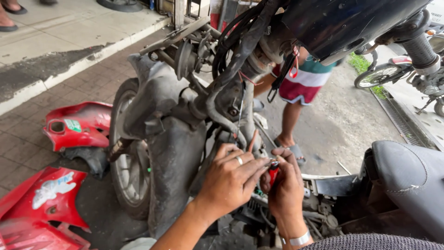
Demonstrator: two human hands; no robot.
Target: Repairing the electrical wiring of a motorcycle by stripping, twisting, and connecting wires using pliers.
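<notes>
On the far left, two red body panels (76, 126) lie on the paving beside the stripped scooter's front wheel (127, 162). Centre frame, I see the left hand (229, 178), ring on one finger, fingers curled, pinching at the top of a small red tool (274, 173). Right hand (284, 187) is wrapped closed round that tool, just below the wiring bundle (236, 55). Black seat (407, 178) sits right. Another person's legs (291, 120) stand behind.

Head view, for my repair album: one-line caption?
Both hands, left hand and right hand, pinch a small red part beside a stripped scooter.
</notes>
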